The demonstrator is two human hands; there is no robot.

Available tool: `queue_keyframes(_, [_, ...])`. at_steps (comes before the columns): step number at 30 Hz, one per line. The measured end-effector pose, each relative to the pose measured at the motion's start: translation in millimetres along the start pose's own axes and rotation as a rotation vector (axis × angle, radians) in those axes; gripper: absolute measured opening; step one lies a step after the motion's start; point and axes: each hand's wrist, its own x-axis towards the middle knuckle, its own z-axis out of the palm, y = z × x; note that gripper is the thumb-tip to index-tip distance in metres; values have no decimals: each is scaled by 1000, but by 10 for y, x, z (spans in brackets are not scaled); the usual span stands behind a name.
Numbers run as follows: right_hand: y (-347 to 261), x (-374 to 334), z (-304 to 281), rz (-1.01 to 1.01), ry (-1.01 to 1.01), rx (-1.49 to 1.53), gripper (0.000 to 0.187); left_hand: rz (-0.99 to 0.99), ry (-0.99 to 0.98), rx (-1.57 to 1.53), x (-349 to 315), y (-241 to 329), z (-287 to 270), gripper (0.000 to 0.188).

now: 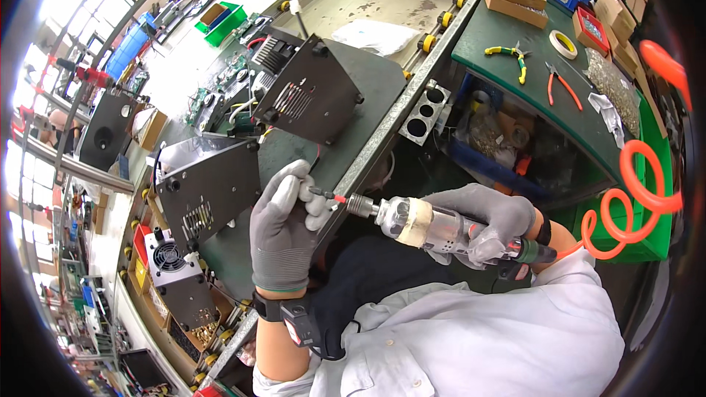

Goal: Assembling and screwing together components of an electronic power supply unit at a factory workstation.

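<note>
My right hand (491, 222), in a grey glove, is wrapped round a pneumatic screwdriver (441, 228) held level over the bench's front edge. An orange coiled hose (588, 231) runs from its rear end. The driver's bit (340, 198), with a red band, points left to my gloved left hand (285, 213). The thumb and fingers of that hand are closed together at the bit's tip; whatever small thing sits between them is hidden. Beyond the left hand stand two dark metal cases, one slotted case (312, 95) farther off and another case (209, 187) to the left.
A third case with a fan (170, 256) stands at the lower left, beside bins of small parts (206, 332). On the green side table (500, 37) lie yellow-handled pliers (515, 57), orange-handled cutters (562, 88) and a tape roll (563, 45). Rollers (427, 43) line the bench edge.
</note>
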Motion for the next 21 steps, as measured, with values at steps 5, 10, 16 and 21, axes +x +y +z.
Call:
queue_keyframes(5, [2,-84,-53,-49,13,51,83,-67,-156,-171,115,-112,166,28])
queue_keyframes(10, [5,-117,-130,-69,-4,130,80,-107,-292,-217,226,-132,207,25])
queue_keyframes(16, [-66,-150,-206,-60,0,143,81,-32,10,-81,235,-181,262,31])
queue_keyframes(21, [-166,-206,-242,-30,4,141,84,-19,-118,-118,333,-227,320,34])
